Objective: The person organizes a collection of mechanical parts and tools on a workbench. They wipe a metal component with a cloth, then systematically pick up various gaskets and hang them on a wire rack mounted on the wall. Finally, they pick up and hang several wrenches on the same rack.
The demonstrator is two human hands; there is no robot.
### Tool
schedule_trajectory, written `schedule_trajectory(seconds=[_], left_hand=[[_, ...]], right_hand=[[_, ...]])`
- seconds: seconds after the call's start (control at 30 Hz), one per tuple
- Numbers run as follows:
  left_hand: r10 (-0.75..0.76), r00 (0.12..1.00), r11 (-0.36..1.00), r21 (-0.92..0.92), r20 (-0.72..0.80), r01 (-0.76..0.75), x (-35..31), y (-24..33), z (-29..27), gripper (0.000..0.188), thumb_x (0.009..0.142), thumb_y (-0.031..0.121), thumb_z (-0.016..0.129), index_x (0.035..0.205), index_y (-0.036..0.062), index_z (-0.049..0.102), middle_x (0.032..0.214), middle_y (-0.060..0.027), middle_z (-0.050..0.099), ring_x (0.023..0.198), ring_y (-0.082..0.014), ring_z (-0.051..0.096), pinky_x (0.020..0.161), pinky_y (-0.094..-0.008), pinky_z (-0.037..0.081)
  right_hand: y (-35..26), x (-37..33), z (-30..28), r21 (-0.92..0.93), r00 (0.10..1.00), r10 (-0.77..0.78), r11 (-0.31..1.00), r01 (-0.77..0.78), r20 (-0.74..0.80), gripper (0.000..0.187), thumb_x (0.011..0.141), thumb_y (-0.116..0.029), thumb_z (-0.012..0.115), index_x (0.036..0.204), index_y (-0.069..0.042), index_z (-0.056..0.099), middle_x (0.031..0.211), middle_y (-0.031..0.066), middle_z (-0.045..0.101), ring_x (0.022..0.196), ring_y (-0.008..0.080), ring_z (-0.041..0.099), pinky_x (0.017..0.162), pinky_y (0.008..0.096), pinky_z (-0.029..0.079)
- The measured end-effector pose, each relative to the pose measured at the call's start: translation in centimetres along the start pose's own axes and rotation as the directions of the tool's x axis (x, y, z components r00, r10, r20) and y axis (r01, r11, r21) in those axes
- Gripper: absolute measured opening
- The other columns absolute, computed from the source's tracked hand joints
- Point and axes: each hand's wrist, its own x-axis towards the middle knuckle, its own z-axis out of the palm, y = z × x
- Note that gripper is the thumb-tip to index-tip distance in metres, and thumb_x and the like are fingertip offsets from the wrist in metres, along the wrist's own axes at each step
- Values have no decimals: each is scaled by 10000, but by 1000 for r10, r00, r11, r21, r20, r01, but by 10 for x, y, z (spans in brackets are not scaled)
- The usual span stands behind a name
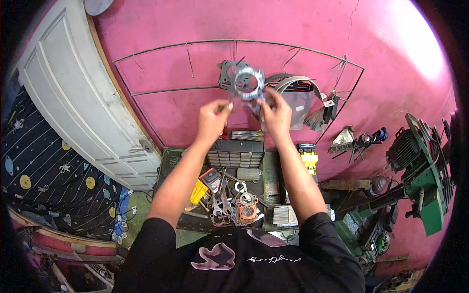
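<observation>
Both my arms are raised toward a wire rack on the pink wall. A grey gasket [236, 87] with a large round hole is held up between my hands, slightly blurred. My right hand [276, 113] pinches it at its lower right corner. At its lower left, the thumb and fingers of my left hand [213, 118] are pressed together on its edge. Just behind and to the left, a darker gasket [225, 73] hangs from the rack [171, 91]. The gasket in my hands partly covers it.
Below stands a black drawer cabinet [234, 159], beside wrenches [225, 201], a yellow cloth-like item [197, 192] and several gaskets [246, 211] on the bench. Bagged curved parts [294, 110] hang right. A green machine [430, 195] stands far right, a white door [83, 97] left.
</observation>
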Motion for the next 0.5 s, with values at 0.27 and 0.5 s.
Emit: schedule_trajectory(seconds=[0.27,0.5], left_hand=[[34,993,999,31,-116,-31,83,-5,5,156,912,120,687,933,-26,735,833,-97,757,774,-128,716,688,-258,533],[-72,983,984,149,-167,98,69,-70,-5,167,899,140,695,908,-19,746,812,-91,759,752,-121,720,678,-268,538]], right_hand=[[17,73,41,-339,995,-98,936,98,15,337,854,-211,749,1174,-141,669,715,81,696,654,214,675,665,374,471],[38,50,67,-536,991,-5,840,79,137,314,873,-316,711,1167,-214,672,847,64,735,807,290,697,790,441,423]])
